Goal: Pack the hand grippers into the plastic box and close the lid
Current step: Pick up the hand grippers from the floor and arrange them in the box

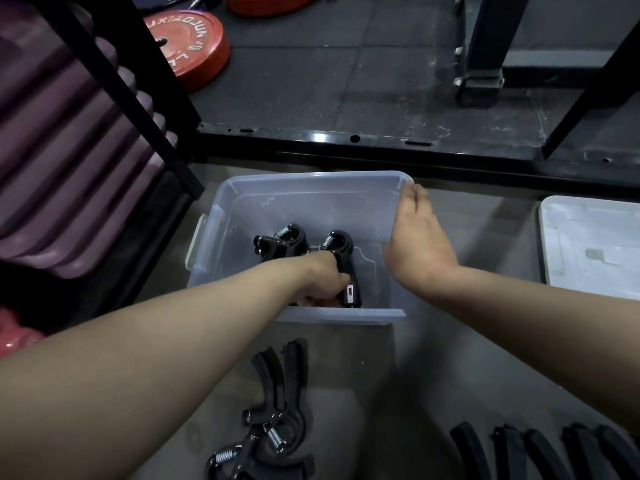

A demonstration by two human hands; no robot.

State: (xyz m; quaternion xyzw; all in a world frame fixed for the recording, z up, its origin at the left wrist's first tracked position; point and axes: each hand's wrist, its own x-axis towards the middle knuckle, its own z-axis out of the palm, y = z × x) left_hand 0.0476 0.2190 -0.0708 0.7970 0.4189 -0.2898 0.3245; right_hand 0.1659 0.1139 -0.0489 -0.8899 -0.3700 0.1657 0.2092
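A clear plastic box [242, 199] stands open on the grey floor in front of me. Inside it, my left hand [322, 282] grips the handles of a black hand gripper [341, 252] with a steel spring. A second black hand gripper [284, 242] lies in the box just left of it. My right hand [415, 233] rests on the box's right rim, fingers straight and holding nothing. Two more hand grippers [273, 410] lie on the floor near me. Several others [540, 452] lie in a row at the lower right.
The box's white lid [595, 244] lies on the floor to the right. A black steel rack frame [353, 138] runs across behind the box. Purple rolled mats [69, 168] fill the rack at left. Red weight plates [194, 46] lie on the dark mat beyond.
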